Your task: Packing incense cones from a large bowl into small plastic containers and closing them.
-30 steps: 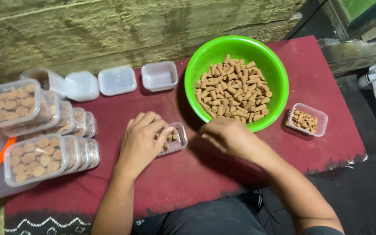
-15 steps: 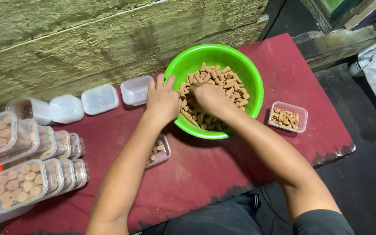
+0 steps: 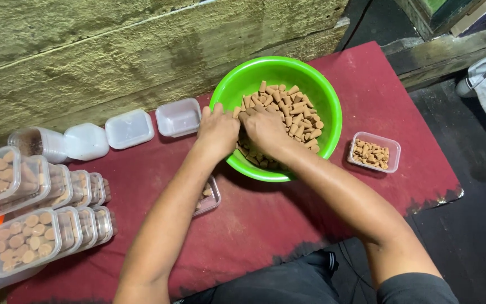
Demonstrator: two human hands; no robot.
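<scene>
A bright green plastic bowl (image 3: 319, 95) heaped with small tan cone-shaped pieces (image 3: 296, 110) stands on a red cloth. Both hands are inside it. My left hand (image 3: 218, 130) rests at the bowl's left rim with fingers curled into the pile. My right hand (image 3: 265, 129) lies beside it, palm down on the pieces, fingers bent. What either hand grips is hidden under the fingers. A small clear tub (image 3: 210, 197), partly filled with pieces, sits under my left forearm.
Another small clear tub of pieces (image 3: 373, 152) stands right of the bowl. Empty tubs and lids (image 3: 129, 128) line the back by a rough wall. Stacked filled tubs (image 3: 23, 242) crowd the left. The cloth's front edge (image 3: 434, 197) drops to a dark floor.
Both hands left the small tub on the cloth and reached up into the green bowl; they now dig into the pile side by side. The camera shifted slightly.
</scene>
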